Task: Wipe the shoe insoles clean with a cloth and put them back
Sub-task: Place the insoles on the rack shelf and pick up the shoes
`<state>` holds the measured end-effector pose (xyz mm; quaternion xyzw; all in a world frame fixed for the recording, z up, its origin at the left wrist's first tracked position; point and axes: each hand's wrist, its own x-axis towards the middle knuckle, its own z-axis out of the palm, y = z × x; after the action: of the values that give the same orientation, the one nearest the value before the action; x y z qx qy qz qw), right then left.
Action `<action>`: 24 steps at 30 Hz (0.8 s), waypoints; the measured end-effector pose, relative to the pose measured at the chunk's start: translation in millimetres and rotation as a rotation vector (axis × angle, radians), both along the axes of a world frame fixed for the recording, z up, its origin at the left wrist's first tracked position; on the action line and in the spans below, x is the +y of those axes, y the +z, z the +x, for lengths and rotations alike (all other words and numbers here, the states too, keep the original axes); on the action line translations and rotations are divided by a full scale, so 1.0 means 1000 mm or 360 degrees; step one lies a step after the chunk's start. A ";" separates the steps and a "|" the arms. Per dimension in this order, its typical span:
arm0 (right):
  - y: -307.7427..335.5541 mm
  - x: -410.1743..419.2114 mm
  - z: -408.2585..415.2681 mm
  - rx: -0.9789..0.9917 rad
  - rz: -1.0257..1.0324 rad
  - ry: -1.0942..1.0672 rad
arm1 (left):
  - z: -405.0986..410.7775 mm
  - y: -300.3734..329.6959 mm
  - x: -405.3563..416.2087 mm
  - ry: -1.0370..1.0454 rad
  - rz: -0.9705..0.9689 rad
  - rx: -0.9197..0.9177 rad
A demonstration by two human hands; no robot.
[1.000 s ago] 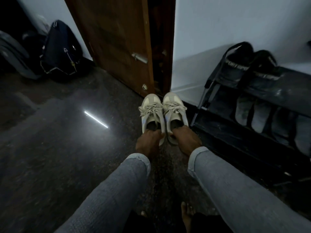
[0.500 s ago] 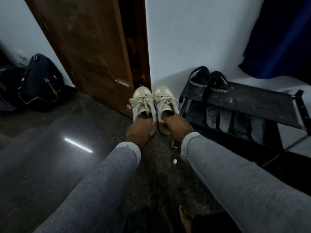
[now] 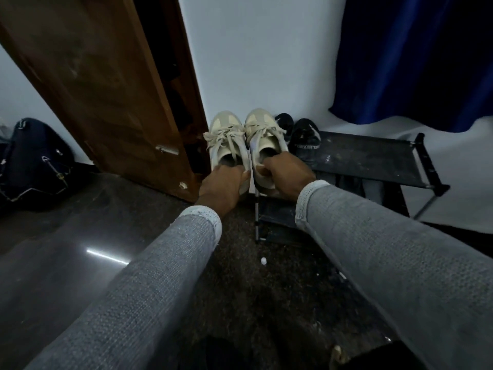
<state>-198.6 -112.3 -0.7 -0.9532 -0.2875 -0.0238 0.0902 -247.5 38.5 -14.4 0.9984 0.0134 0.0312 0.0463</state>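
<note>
Left hand [image 3: 222,182] and right hand [image 3: 286,174] each grip a sneaker [image 3: 226,145] heel at 12 o'clock; light, soft-sided, best held there.

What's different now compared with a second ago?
Both hands have lifted the beige sneakers off the floor to about the height of the shoe rack's top shelf. The left hand and right hand still grip the heels; the black shoes stay put.
</note>
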 end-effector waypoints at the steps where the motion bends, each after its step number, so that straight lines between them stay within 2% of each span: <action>1: 0.002 -0.012 0.004 -0.0001 0.0001 -0.0032 | 0.005 0.003 -0.011 -0.0037 -0.0008 -0.0008; 10: 0.004 -0.132 0.033 0.0020 -0.0013 -0.0302 | 0.066 0.000 -0.117 -0.0329 -0.0050 -0.0086; 16: -0.006 -0.201 0.059 0.0116 0.0047 -0.0473 | 0.108 -0.009 -0.190 -0.0480 -0.0064 -0.0014; 24: -0.027 -0.255 0.101 0.0062 0.0035 -0.0543 | 0.159 -0.017 -0.242 -0.0617 -0.0083 0.0043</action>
<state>-98.0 -367.8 -28.2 -0.9874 -0.1196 -0.0234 0.1007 -88.6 -203.8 -31.4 0.9810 -0.1778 0.0078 0.0770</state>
